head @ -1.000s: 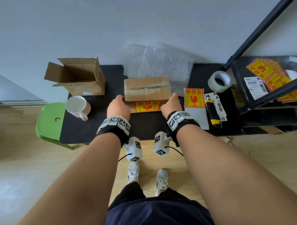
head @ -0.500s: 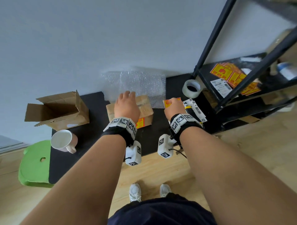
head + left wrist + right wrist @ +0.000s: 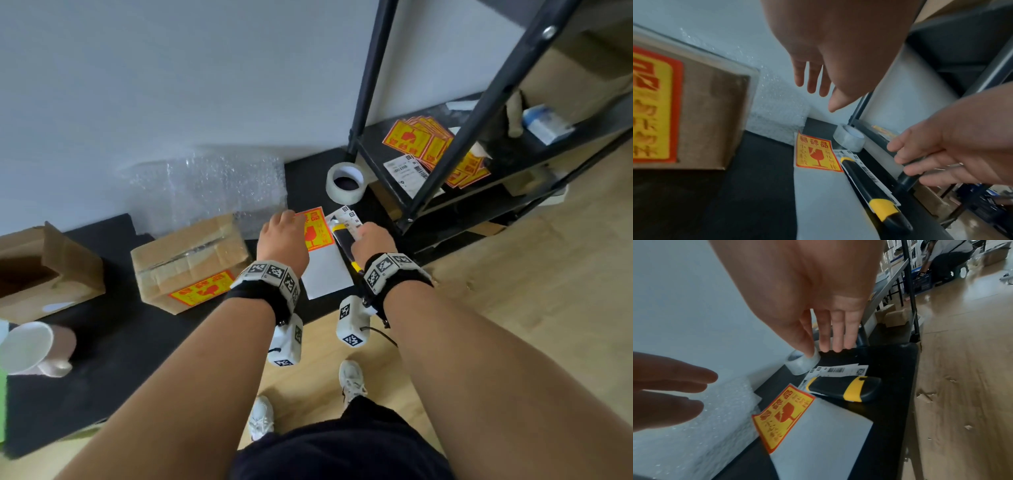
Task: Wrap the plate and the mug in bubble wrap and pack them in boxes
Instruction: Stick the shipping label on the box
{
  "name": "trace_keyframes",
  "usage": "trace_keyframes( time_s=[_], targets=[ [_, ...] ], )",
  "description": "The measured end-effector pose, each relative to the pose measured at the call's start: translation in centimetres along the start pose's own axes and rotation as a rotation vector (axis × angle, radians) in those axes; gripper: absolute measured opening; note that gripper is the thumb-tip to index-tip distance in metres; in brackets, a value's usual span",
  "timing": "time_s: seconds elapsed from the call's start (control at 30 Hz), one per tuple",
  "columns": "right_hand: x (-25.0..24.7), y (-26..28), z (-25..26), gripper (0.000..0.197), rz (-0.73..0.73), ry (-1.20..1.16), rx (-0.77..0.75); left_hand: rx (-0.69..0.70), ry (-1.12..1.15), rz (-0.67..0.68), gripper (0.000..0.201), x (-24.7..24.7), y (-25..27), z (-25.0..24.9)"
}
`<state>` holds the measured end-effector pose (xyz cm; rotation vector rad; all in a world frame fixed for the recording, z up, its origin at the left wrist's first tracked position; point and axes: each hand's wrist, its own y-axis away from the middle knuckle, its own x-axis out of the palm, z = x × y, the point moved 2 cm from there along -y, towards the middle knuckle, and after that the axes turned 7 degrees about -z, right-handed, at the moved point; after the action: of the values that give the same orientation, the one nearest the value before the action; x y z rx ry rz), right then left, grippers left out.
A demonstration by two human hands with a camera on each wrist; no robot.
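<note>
1. My left hand (image 3: pixel 282 240) hovers over the black table (image 3: pixel 102 342), fingers straight and a little spread, holding nothing. It is above the left edge of the loose yellow-and-red sticker (image 3: pixel 317 230).
2. My right hand (image 3: pixel 371 240) is just beside it, over the black-and-yellow knife (image 3: pixel 873 191). Its fingers are loosely extended and hold nothing; in the right wrist view they point down toward the roll of clear tape (image 3: pixel 345 183).
3. The sticker sits at the far end of a white backing sheet (image 3: pixel 327 270). The knife lies along that sheet's right side, on top of some barcode labels (image 3: pixel 838 370).
4. The taped-shut box (image 3: pixel 191 260) stands left of my left hand, well apart from both hands, with another yellow-and-red sticker on its near side (the plate is not visible anywhere, so I cannot tell where it is).
5. The bubble wrap (image 3: pixel 209 188) lies against the wall behind that box.
6. The mug (image 3: pixel 32 347) lies on its side at the near left of the table, bare and unwrapped.
7. The open box (image 3: pixel 48 270) stands at the far left, beyond the mug.
8. To the right stands a black metal shelf (image 3: pixel 428 164) with a stack of stickers (image 3: pixel 435 147) on it.
</note>
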<state>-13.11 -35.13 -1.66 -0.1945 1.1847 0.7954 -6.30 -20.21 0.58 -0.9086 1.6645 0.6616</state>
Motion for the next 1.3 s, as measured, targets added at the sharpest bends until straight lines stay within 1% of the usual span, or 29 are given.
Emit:
trace_keyframes(
  time_s=[0.13,0.27,0.37,0.47,0.53,0.73,0.93,1.07,1.3],
  targets=[
    [-0.2,-3.3,-3.4,0.023,0.068,0.066,-0.029,-0.085,0.017,0.094,0.048,3.2,-1.2,-3.3],
    [-0.1,-5.6,-6.2,0.030,0.108,0.068,-0.059,-0.126,0.001,0.181,0.051,6.4,-1.5,-5.6],
    [0.6,-6.5,-7.4,0.030,0.122,0.096,-0.105,-0.134,0.012,0.223,0.051,8.2,-1.2,-6.9],
    [1.4,-6.8,-8.1,0.031,0.157,0.110,-0.124,-0.188,0.061,0.268,0.049,9.8,-1.1,-7.6],
    [1.8,-7.1,-8.3,0.032,0.156,0.118,-0.142,-0.209,0.078,0.287,0.052,10.7,-1.0,-7.8],
    [2.5,-7.7,-8.2,0.046,0.125,0.139,-0.191,-0.255,0.100,0.242,0.057,11.7,-0.3,-7.9],
    [2.9,-7.8,-7.5,0.057,0.113,0.205,-0.183,-0.282,0.127,0.204,0.056,12.1,-0.2,-8.0],
    [2.9,-7.5,-7.2,0.055,0.102,0.197,-0.142,-0.289,0.126,0.173,0.055,12.1,-0.1,-8.0],
    [3.3,-7.3,-6.8,0.039,0.133,0.102,-0.126,-0.291,0.142,0.140,0.053,12.1,0.0,-8.1]
  ],
)
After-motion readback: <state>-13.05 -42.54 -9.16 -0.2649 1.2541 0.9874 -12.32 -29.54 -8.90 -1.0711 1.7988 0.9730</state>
